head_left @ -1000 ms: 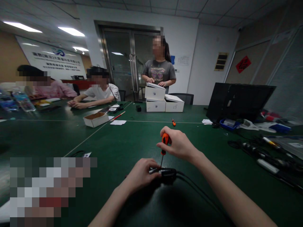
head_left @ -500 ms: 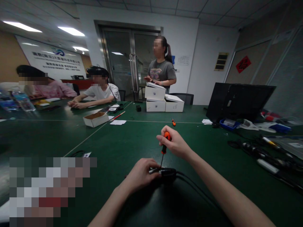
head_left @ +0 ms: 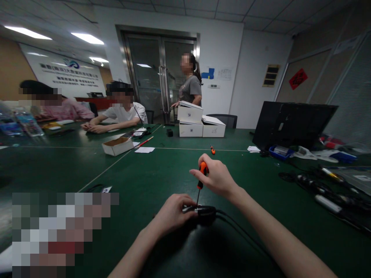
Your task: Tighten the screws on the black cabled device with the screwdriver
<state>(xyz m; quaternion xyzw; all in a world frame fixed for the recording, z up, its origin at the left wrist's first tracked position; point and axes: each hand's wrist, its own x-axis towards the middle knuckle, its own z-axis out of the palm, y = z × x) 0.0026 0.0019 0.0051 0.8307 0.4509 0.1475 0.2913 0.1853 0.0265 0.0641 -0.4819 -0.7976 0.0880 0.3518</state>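
Observation:
My left hand (head_left: 175, 210) is wrapped around a black corded device (head_left: 206, 211) lying on the table; the fingers hide much of it, and its exact kind I cannot make out. A bit of shiny metal shows beside the fingertips. Above it, my right hand (head_left: 216, 174) grips an orange and black screwdriver (head_left: 203, 168) by the handle, with the thumb stretched to the left. The screwdriver stands nearly upright, its shaft pointing down to the device close to my left fingertips. Whether the tip sits in a screw is too small to tell. A black cable (head_left: 240, 230) runs off to the right.
Another orange screwdriver (head_left: 213, 150) lies farther back on the green table (head_left: 162, 170). Behind it stand stacked white boxes (head_left: 190, 129). An open box (head_left: 117, 146) is at left, a monitor (head_left: 292, 125) and corded tools (head_left: 327, 197) at right. Several people are around the table.
My right thumb has loosened outward and the hand has shifted slightly on the screwdriver handle. My left hand stays put. The person standing behind the boxes has moved left and turned.

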